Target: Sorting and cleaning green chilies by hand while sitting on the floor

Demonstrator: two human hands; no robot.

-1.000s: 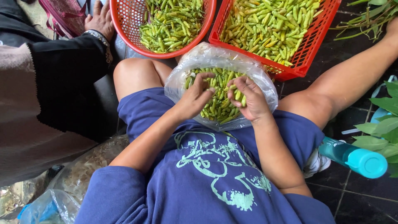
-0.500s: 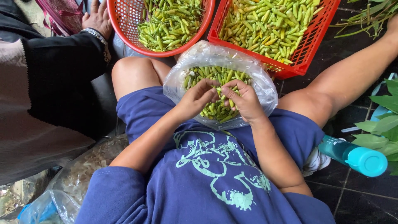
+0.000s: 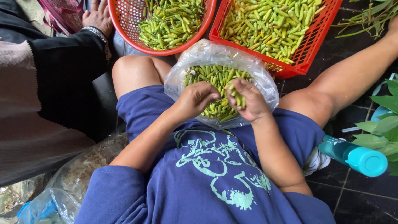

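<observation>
Seen from above, seated on dark floor tiles (image 3: 365, 195) in blue clothing, with a clear plastic bag (image 3: 215, 54) of green chilies (image 3: 211, 76) resting on the lap between the thighs. Left hand (image 3: 197, 99) curled into a loose fist over the bag's mouth, fingers folded together; whatever lies inside the fist hidden, so impossible to tell if anything is gripped. Right hand (image 3: 248, 101) closed around a small bunch of chilies (image 3: 237, 97), only the tips showing above the fingers, long axes running roughly up and away from the body, slightly tilted. Loose chilies in the bag lying every way, no common direction. Lower part of the bag covered by both hands and wrists. Beyond the bag, a round red basket (image 3: 124, 25) and a square red basket (image 3: 306, 45), both holding chilies and both cut off by the top edge. At upper left, another person's hand (image 3: 97, 16) with a wrist bangle, dark sleeve (image 3: 62, 70) below it. Teal bottle (image 3: 354, 155) beside the right thigh; green leaves (image 3: 385, 128) cut off at the right edge; a second plastic bag (image 3: 62, 182) at lower left, contents hard to make out.
</observation>
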